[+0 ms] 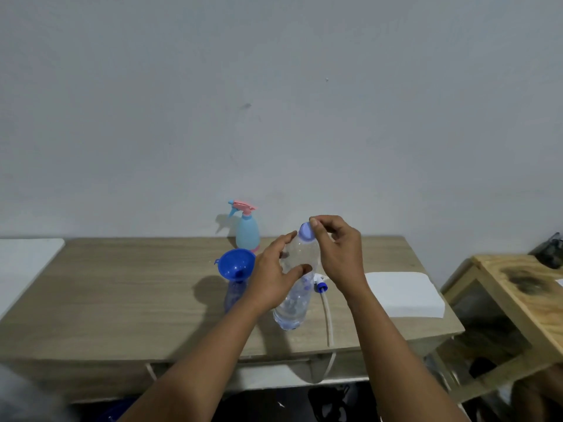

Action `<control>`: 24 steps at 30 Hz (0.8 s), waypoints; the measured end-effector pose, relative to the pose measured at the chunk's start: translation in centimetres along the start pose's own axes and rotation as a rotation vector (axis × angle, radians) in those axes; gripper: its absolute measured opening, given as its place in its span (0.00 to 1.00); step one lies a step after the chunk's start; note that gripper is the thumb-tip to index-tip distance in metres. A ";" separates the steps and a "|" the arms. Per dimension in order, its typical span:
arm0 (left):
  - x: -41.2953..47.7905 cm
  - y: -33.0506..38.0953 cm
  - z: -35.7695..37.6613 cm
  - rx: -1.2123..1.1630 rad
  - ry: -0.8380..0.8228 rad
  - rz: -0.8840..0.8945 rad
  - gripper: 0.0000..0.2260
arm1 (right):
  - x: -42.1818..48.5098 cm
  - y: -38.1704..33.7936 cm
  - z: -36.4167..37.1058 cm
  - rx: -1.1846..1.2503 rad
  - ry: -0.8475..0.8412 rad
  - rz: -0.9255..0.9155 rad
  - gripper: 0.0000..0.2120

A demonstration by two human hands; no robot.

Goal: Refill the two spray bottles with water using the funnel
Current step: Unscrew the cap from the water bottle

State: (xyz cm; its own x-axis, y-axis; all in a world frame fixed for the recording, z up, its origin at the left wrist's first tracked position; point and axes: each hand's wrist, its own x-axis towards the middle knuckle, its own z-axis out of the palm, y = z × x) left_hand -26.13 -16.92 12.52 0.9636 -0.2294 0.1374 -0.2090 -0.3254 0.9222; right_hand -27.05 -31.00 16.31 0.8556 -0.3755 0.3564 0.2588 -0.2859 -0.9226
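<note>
2 spray bottles: pale blue spray bottle (pixel 247 239) with pink trigger, upright at the back of the table (pixel 122 300) by the wall; translucent blue spray bottle (pixel 234 295), headless, standing nearer
1 funnel (pixel 236 263): blue, seated in the headless bottle's neck
1 spray head (pixel 320 283): white tube attached, lying on the table
1 water bottle (pixel 300 257): clear, held above the table; left hand (pixel 274 281) curled round its body, right hand (pixel 338 248) pinching its lilac cap (pixel 305 232)
1 white folded cloth (pixel 402 295): table's right side

The person's left arm (pixel 207 354) and right arm (pixel 393 351) are bare skin from the near edge to the wrists. The left hand (pixel 274 278) and right hand (pixel 338 251) are bare too. A short round nail (pixel 313 221) shows on one right finger.
</note>
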 end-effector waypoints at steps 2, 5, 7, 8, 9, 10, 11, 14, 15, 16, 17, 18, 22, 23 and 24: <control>0.1 0.0 0.0 -0.008 0.004 -0.003 0.29 | 0.3 0.1 -0.2 -0.021 -0.019 -0.008 0.05; 0.1 -0.1 0.1 -0.011 0.004 -0.007 0.29 | 0.4 0.2 -0.1 -0.057 -0.011 -0.046 0.04; 0.1 -0.1 0.1 -0.015 0.003 -0.007 0.29 | 0.5 0.2 0.1 -0.085 -0.008 -0.101 0.03; 0.1 -0.1 0.1 -0.014 0.002 -0.006 0.29 | 0.5 0.2 0.1 -0.108 -0.012 -0.126 0.04; 0.0 -0.1 0.1 -0.012 0.000 -0.004 0.29 | 0.5 0.3 0.0 -0.127 -0.017 -0.142 0.04; 0.0 0.0 0.1 -0.009 -0.002 -0.002 0.29 | 0.4 0.5 -0.1 -0.145 -0.026 -0.159 0.03; 0.0 0.0 0.1 -0.006 -0.003 -0.001 0.29 | 0.4 0.7 -0.2 -0.171 -0.032 -0.180 0.04; 0.0 0.2 0.1 0.003 -0.004 -0.002 0.29 | 0.1 1.1 -0.3 -0.230 -0.029 -0.251 0.10; 0.0 0.2 0.0 0.003 -0.006 0.002 0.30 | 0.0 1.0 -0.2 -0.218 -0.011 -0.258 0.10; 0.0 0.2 0.0 -0.001 -0.008 0.005 0.30 | 0.0 0.9 0.0 -0.190 0.022 -0.248 0.09; 0.1 0.1 0.1 -0.013 -0.010 0.003 0.30 | 0.0 0.9 0.0 -0.148 0.070 -0.213 0.08; 0.1 0.0 0.1 -0.029 -0.010 -0.002 0.29 | 0.0 1.1 0.0 -0.098 0.124 -0.150 0.08; 0.1 -0.4 0.1 -0.054 -0.009 -0.007 0.31 | -1.0 6.3 -1.7 -0.051 0.221 0.167 0.13; 0.2 -0.4 0.1 -0.057 -0.009 -0.004 0.31 | -1.8 8.5 -2.4 -0.119 0.199 0.249 0.15; 0.2 -0.5 0.1 -0.062 -0.010 -0.006 0.31 | -2.8 10.8 -3.0 -0.197 0.171 0.330 0.16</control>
State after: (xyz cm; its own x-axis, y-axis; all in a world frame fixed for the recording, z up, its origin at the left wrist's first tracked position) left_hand -25.86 -16.86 12.09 0.9629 -0.2371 0.1288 -0.1926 -0.2695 0.9436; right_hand -27.97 -35.68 5.81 0.7871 -0.6115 0.0810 -0.1214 -0.2823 -0.9516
